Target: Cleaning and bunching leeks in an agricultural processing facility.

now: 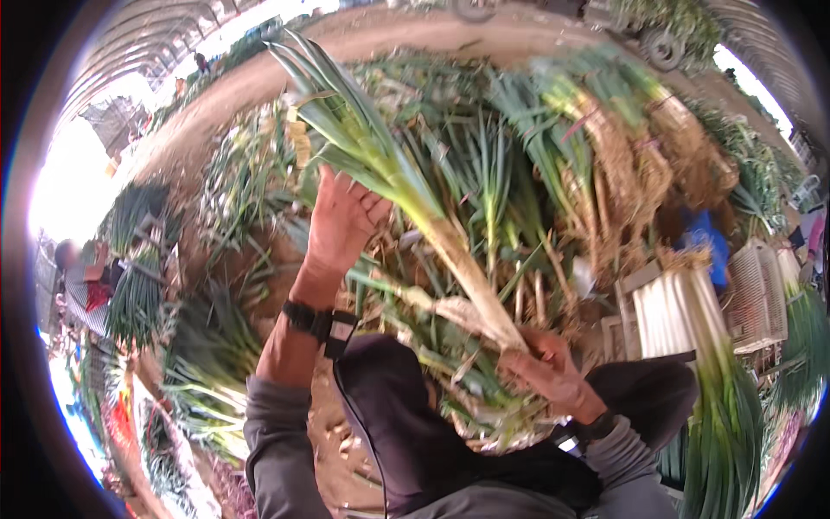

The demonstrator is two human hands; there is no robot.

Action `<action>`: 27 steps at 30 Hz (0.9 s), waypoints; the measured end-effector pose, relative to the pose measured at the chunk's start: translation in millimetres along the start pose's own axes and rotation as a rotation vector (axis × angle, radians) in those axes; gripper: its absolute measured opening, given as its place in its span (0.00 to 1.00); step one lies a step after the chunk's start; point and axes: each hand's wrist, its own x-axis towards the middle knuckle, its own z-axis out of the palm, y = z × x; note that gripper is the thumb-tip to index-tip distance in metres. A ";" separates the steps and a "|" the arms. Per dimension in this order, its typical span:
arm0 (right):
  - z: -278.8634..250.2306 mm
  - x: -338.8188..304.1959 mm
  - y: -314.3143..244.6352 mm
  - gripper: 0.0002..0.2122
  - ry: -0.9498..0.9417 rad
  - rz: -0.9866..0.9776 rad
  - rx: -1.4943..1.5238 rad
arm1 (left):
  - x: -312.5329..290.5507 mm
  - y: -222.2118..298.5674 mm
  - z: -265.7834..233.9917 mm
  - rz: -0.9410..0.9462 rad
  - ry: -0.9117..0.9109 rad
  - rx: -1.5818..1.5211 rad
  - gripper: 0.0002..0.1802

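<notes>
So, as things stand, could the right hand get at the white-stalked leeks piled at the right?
Probably, once freed: the right hand grips the lower end of a long leek. The white-stalked leeks look near and mostly exposed, though the bent right knee juts up alongside.

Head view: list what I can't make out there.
All in the head view:
Leek in hand: its root end is hidden by the right hand.
White-stemmed bundle: its leaf tips are cut off by the lower edge.
Person at far left: too small and blurred to tell what the hands do.
</notes>
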 end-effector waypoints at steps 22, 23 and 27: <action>-0.4 162.0 7.1 0.21 0.318 -0.451 -0.569 | 3.6 -128.6 32.6 -0.010 0.099 -0.191 0.16; -8.1 170.8 12.6 0.21 0.373 -0.449 -0.536 | 3.9 -128.9 34.2 -0.039 0.080 -0.205 0.16; -26.4 180.3 22.6 0.18 0.441 -0.422 -0.605 | 9.7 -124.8 36.8 0.009 -0.004 -0.146 0.20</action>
